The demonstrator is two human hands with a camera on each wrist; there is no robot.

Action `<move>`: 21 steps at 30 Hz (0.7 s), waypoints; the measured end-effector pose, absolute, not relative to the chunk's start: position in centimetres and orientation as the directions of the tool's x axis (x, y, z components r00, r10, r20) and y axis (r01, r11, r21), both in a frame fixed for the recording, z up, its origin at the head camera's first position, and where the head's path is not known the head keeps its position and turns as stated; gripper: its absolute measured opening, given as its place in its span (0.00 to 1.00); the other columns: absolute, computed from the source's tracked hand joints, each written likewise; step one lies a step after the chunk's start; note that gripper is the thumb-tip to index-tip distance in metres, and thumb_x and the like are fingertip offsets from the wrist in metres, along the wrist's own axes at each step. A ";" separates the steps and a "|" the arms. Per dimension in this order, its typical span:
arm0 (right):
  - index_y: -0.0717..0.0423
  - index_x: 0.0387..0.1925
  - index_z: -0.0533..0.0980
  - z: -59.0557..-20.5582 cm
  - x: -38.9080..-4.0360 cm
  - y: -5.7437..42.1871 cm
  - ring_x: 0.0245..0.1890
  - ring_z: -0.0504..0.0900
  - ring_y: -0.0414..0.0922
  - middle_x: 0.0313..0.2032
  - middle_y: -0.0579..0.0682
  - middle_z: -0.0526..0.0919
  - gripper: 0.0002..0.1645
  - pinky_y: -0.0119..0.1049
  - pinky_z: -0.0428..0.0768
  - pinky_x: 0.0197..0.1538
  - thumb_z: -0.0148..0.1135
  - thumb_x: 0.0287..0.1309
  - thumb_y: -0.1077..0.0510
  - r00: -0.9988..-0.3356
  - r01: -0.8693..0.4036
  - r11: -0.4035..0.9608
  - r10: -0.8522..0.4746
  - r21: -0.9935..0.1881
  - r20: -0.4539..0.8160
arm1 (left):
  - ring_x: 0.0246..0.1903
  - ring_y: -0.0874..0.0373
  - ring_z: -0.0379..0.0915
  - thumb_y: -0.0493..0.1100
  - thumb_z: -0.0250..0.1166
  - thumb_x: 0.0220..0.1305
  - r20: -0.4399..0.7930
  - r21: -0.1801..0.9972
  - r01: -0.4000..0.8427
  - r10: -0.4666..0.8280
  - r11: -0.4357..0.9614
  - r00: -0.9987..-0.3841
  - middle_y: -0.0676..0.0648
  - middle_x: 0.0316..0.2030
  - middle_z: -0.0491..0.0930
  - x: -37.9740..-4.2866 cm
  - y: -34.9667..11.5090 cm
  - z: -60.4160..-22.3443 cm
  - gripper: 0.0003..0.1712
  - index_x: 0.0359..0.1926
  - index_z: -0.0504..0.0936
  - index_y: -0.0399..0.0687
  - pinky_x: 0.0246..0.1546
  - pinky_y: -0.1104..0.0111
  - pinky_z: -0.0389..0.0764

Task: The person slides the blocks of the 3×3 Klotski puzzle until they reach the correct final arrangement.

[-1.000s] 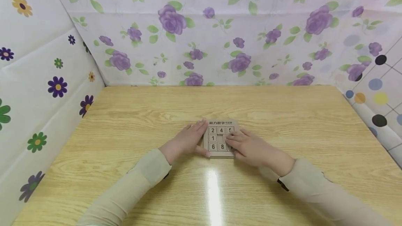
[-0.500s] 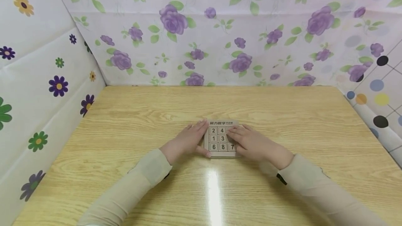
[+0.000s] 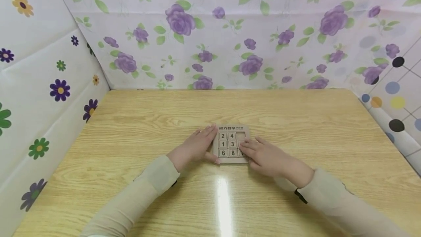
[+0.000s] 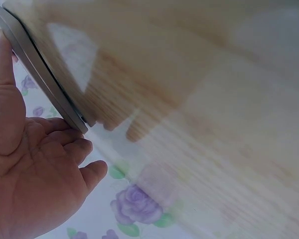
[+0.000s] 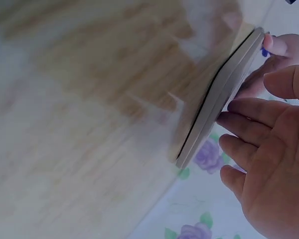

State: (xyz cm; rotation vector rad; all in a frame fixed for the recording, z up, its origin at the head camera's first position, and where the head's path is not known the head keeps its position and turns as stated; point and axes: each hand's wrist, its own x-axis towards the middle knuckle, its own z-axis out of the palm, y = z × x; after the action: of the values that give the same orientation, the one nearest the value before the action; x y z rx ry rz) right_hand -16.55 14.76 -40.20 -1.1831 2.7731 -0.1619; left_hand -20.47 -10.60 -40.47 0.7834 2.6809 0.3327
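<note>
A wooden number slide puzzle (image 3: 231,158) lies flat on the table (image 3: 131,105), with dark printed characters along its far edge. Tiles 2, 4, 1, 3, 6 and 8 show clearly, while tile 7 (image 3: 242,153) is partly covered. The far right slot (image 3: 241,135) is vacant. My left hand (image 3: 195,146) braces the puzzle's left side, thumb at the near corner and straight fingers along the far end. With extended fingers, my right hand (image 3: 268,157) touches the right column's middle place, hiding most of the tile there. The left wrist view shows fingertips against the frame's edge.
Floral cloth (image 3: 204,39) hangs behind the table, with a flowered sheet (image 3: 42,120) to the left and a dotted one (image 3: 394,90) to the right. A bright glare streak (image 3: 224,204) lies on the wood in front of the puzzle.
Tile 3 has moved left into the centre slot. The tile at the far right has slid toward me, leaving its slot vacant. My right fingers moved with it; my left hand stays in place.
</note>
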 end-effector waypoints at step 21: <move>0.64 0.66 0.64 -40.3 -19.8 13.5 0.71 0.57 0.57 0.68 0.58 0.65 0.30 0.55 0.51 0.73 0.48 0.64 0.58 -0.688 -0.695 0.691 -0.719 -0.201 -0.094 | 0.74 0.49 0.38 0.68 0.66 0.47 -0.248 0.289 0.489 0.558 0.823 -0.792 0.42 0.74 0.41 -20.6 -10.6 -40.6 0.66 0.74 0.44 0.39 0.73 0.53 0.45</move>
State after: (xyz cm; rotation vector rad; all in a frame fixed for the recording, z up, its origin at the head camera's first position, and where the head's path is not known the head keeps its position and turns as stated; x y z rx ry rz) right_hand -19.77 13.52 -40.35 -1.1524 2.7342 -0.2227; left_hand -20.56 -10.63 -40.63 0.7933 2.6834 0.3001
